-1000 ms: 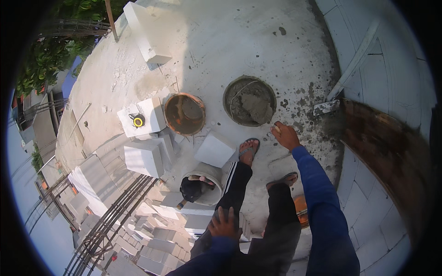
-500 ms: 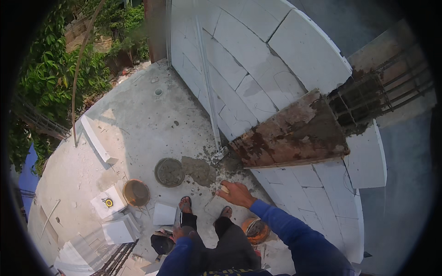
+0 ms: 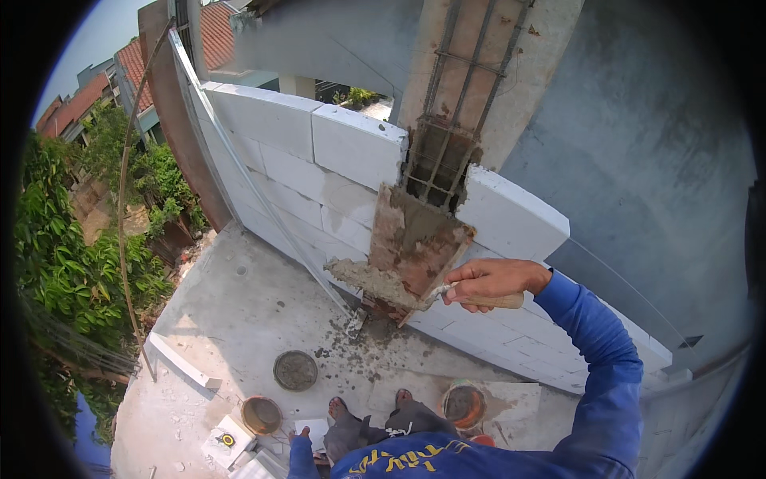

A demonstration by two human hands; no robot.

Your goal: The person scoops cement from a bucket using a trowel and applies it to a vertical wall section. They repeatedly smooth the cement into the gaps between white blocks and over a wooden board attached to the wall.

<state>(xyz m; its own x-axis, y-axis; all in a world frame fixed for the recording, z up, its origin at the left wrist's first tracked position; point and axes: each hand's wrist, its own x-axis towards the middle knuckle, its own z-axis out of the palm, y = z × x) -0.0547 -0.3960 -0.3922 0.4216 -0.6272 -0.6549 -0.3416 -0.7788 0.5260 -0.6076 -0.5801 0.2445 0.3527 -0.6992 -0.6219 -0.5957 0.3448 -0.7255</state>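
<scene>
Right hand (image 3: 493, 281): grip closed around the wooden handle (image 3: 499, 302) of a trowel (image 3: 415, 251), fingers curled over the top, thumb side toward the blade. Blue sleeve (image 3: 594, 343) runs off toward 5 o'clock from the hand.

Trowel blade reaches out from the hand toward 10 o'clock, broad and rust-stained, tilted up against the wall. A ridge of wet grey mortar (image 3: 369, 279) sits along its lower edge, at 9 o'clock of the hand.

Behind the blade, white block wall (image 3: 351, 148), several courses high. At 12 o'clock of the trowel, a gap in the wall with exposed steel rebar (image 3: 439, 152) running up a rough concrete column (image 3: 487, 88). One white block (image 3: 511, 215) lies just at 1 o'clock of the hand.

Left hand (image 3: 302, 435): low in view at 7 o'clock of the right hand, well apart from it, resting near the knee; cannot tell whether the grip is open or closed.

Below, on the concrete slab (image 3: 239, 295): spilled mortar at the wall foot, a round grey pan of mortar (image 3: 295, 370), a brown bucket (image 3: 261, 414) at 7 o'clock of it, an orange bucket (image 3: 463, 405) just beside the bare feet (image 3: 339, 409). Loose white blocks at the lower edge, one carrying a yellow tape measure (image 3: 228, 439). Green foliage (image 3: 72, 263) at 9 o'clock, beyond the slab edge.
</scene>
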